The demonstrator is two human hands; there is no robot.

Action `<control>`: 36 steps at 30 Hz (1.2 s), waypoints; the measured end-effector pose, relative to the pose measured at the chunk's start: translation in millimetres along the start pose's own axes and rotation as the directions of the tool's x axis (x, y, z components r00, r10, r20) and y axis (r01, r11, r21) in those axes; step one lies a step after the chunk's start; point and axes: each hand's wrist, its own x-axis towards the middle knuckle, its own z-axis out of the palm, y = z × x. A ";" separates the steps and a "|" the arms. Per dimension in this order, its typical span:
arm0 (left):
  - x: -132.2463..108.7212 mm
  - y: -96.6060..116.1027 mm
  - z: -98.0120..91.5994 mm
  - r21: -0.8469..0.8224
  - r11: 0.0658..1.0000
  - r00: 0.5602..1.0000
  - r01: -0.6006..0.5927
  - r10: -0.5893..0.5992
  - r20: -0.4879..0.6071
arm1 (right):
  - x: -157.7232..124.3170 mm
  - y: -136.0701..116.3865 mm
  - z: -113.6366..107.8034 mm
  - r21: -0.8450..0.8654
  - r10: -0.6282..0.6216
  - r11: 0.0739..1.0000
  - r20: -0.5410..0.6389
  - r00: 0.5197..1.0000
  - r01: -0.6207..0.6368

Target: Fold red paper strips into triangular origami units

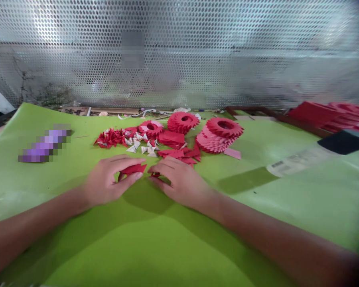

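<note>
Between the thumb and fingers of my left hand (110, 179) is a folded red paper piece (133, 169). My right hand (181, 181) pinches a smaller red paper piece (155, 174), mostly hidden by its fingers. A small gap separates the two hands. Just beyond them lie loose red folded pieces (110, 137), white folded pieces (134, 145) and a stack of red paper (172, 138). Behind these stand round folded-paper rings: a small red and white one (151, 127), a red one (183, 121) and a taller red and pink one (218, 135).
A green sheet (131, 247) covers the table. A blurred purple object (46, 145) lies at the left. At the right are a clear cylinder with a dark end (302, 159) and more red paper pieces (317, 115). A perforated metal panel (179, 79) rises behind.
</note>
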 end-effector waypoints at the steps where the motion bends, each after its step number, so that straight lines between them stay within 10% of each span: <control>1: 0.5 0.8 0.2 -0.028 0.999 0.999 0.037 -0.036 0.002 | -0.2 0.3 -0.4 0.011 0.007 1.000 -0.003 1.000 -0.007; 12: 0.5 -1.6 -0.8 -0.344 0.904 0.967 0.255 -0.231 0.110 | -0.1 -2.0 -5.7 0.176 0.171 0.971 -0.056 0.984 -0.159; 17: -0.5 1.8 -1.2 -0.149 0.986 0.995 0.077 -0.065 0.078 | -1.6 -4.0 -8.9 0.313 0.289 0.898 0.114 0.951 -0.310; 26: -2.3 0.9 -0.6 0.000 0.994 0.992 -0.112 0.112 0.055 | -3.4 1.7 -7.2 0.434 0.097 0.895 0.043 0.994 -0.106; 36: -1.0 -3.5 -2.8 -0.553 0.748 0.925 0.367 -0.231 0.301 | -0.9 0.9 -14.2 0.409 0.168 0.909 -0.185 0.968 -0.080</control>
